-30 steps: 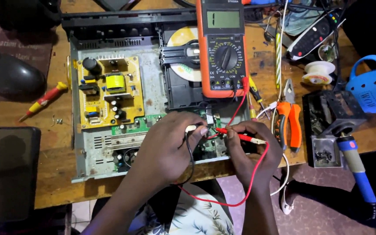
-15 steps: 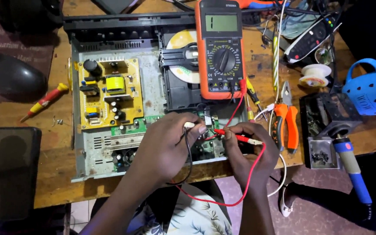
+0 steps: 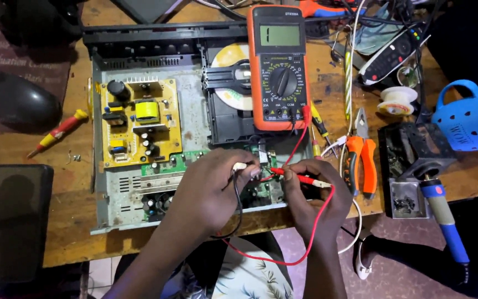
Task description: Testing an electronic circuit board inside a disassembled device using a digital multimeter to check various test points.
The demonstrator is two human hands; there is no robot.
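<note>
Opened disc player chassis (image 3: 139,213) lies lid-off on the wooden bench (image 3: 56,243), boards exposed for access. Left hand (image 3: 208,191) is curled nearly closed, pinching the black probe (image 3: 241,166) by its pale tip end, with the black lead trailing under the palm. Right hand (image 3: 316,194) is likewise closed, fingers gripping the red probe (image 3: 297,177) like a pen, tip aimed left. Both tips meet on the small green board (image 3: 261,185) at the near right corner of the chassis; the exact contact points are hidden by the fingers.

The orange multimeter (image 3: 279,66) rests on the disc drive (image 3: 228,94), just beyond the hands, display facing the person so it reads at a glance. The red lead (image 3: 311,238) loops down off the near bench edge, slack. The yellow power board (image 3: 139,122) sits left, untouched. Orange pliers (image 3: 360,160) and a blue-handled soldering iron (image 3: 443,218) lie right, within reach.
</note>
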